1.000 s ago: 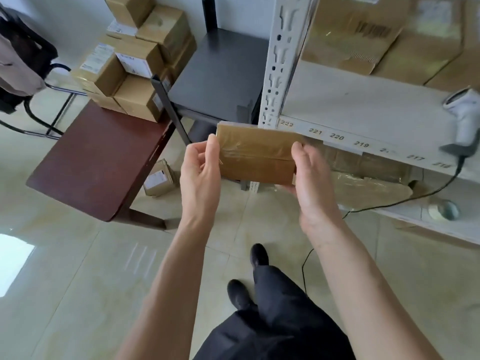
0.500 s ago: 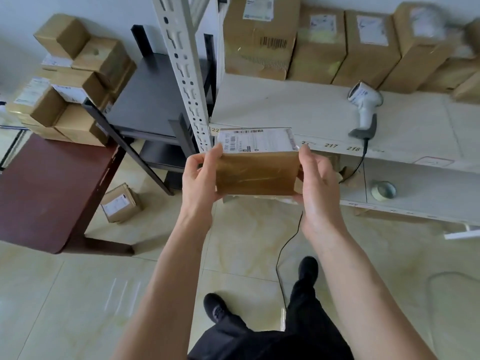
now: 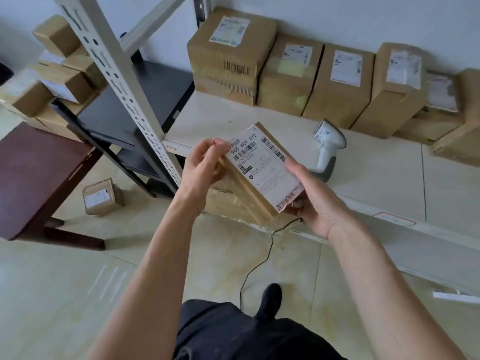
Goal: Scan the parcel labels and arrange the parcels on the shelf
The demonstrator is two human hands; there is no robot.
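Note:
I hold a small brown cardboard parcel (image 3: 262,167) in front of the shelf, its white barcode label turned up toward me and tilted. My left hand (image 3: 205,165) grips its upper left end, my right hand (image 3: 309,201) grips its lower right end. A white handheld scanner (image 3: 327,149) lies on the white shelf board (image 3: 376,162) just behind the parcel, its black cable hanging down to the floor. Several labelled cardboard boxes (image 3: 337,84) stand in a row at the back of the shelf against the wall.
A perforated grey shelf upright (image 3: 122,81) rises at left of the parcel. Beyond it are a black side table (image 3: 135,105), a dark red table (image 3: 33,175), a pile of small boxes (image 3: 46,84) and one small box (image 3: 102,197) on the tiled floor.
The parcel has been rotated so its label faces up and sits diagonally. My view has swung right and up toward the shelf, bringing the scanner and row of boxes closer.

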